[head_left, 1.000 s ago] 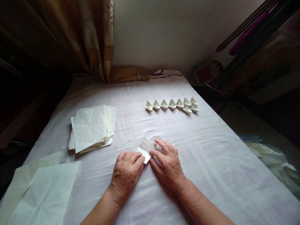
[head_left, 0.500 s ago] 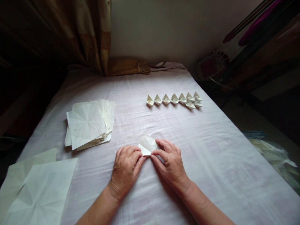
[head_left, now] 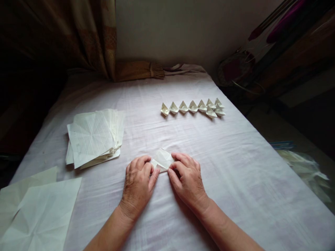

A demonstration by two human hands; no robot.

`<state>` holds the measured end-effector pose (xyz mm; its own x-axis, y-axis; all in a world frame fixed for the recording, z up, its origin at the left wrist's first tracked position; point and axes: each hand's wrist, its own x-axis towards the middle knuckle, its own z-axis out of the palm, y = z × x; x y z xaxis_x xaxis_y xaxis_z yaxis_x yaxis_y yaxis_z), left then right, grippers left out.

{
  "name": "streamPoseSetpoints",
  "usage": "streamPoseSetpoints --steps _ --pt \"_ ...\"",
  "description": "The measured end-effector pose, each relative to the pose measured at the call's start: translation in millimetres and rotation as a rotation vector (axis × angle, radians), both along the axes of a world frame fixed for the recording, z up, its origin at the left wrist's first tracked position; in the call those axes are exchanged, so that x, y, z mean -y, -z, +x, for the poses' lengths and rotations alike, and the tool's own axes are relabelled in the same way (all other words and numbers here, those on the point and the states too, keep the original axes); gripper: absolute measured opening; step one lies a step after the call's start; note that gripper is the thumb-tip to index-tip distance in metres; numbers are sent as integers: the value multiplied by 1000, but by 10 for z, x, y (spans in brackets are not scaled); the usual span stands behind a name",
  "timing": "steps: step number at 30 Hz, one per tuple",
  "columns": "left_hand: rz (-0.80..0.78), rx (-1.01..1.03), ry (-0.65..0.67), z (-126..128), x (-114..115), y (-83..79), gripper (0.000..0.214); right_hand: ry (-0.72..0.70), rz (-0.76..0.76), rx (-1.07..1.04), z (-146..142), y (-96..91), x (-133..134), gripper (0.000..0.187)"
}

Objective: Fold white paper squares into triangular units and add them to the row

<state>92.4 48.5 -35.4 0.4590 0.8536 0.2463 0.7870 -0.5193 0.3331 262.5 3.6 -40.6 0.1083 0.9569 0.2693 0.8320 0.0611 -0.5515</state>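
Hands (head_left: 137, 177) (head_left: 187, 177) palm-down, angled inward, both pinching folded paper (head_left: 162, 159) at opposite sides.

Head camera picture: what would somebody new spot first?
Probably the little folded paper shapes, right of centre on the far part of the pale cloth. Next, the left hand and right hand at lower middle, holding a small folded paper between them. A paper stack lies farther left.
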Motion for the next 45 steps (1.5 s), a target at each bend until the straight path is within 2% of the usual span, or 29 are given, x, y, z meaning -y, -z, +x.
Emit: streamPoseSetpoints --steps 6,16,45 --pt "-22 -7 1 -7 4 -6 20 -30 22 -45 45 17 36 15" --pt "-26 -11 -1 -12 3 -9 19 45 -19 -19 -34 -11 -31 9" --pt "-80 -74 -50 74 -45 -80 20 40 -32 -7 -36 -19 -31 6"
